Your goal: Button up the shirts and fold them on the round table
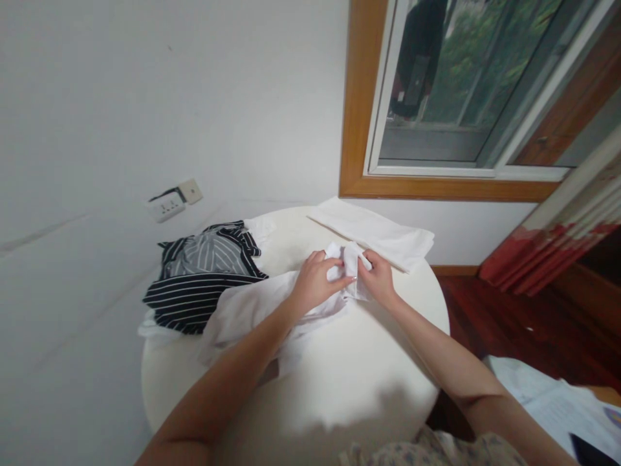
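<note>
A thin white shirt lies loosely across the round white table, its body trailing to the left under my left forearm. My left hand grips its bunched right end, thumb and fingers bent around the cloth. Close beside it, my right hand pinches the same end, where collar-like flaps stand up between the two hands. Some of the cloth is hidden behind my fingers and left arm.
A folded white cloth lies at the table's back right. Black-and-white striped clothing is heaped at the left, near the wall with its socket. A window and red-and-white curtain stand beyond; papers lie lower right.
</note>
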`<state>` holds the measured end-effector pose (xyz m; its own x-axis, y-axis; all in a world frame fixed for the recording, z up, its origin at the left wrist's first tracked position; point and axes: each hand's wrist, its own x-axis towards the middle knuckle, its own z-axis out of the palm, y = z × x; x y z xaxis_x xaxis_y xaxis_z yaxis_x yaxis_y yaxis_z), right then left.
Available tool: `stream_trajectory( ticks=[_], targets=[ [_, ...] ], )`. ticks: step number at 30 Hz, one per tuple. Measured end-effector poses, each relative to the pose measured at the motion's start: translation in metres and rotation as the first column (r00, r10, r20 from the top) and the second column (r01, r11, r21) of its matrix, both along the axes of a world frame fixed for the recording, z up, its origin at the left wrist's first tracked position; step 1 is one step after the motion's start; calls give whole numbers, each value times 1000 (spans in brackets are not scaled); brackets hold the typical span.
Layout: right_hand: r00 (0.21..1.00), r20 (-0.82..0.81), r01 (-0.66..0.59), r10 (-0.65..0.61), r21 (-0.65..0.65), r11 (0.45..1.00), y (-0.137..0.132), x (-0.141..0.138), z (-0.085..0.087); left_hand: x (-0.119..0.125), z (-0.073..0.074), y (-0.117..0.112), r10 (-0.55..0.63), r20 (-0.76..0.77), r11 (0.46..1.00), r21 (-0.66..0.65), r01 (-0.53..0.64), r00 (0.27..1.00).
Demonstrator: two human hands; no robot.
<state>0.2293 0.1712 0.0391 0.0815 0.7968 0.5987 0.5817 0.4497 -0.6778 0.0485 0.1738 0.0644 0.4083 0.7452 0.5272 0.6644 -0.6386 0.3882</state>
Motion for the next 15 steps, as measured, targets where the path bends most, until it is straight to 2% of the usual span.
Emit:
stream_trajectory(
  ticks=[4, 7, 9, 11, 15],
  targets=[
    [993, -2, -115, 115, 36, 993, -3, -2, 2, 5, -20, 5, -12, 38, 996, -85, 15, 999],
    [985, 38, -172, 169, 78, 982, -2, 0, 5, 2, -26, 15, -54, 133, 981, -180, 78, 990],
    [970, 90, -231, 224, 78, 970, 1, 5, 7, -3, -23, 21, -60, 183, 977, -189, 95, 981],
    [945, 160, -293, 284, 38, 955, 6, 14, 8, -12, -15, 25, -35, 177, 986, -154, 63, 984],
    [902, 289, -288, 320, -147, 946, 18, 39, 5, -33, 1, 32, 30, 61, 999, -47, -27, 998]
  ],
)
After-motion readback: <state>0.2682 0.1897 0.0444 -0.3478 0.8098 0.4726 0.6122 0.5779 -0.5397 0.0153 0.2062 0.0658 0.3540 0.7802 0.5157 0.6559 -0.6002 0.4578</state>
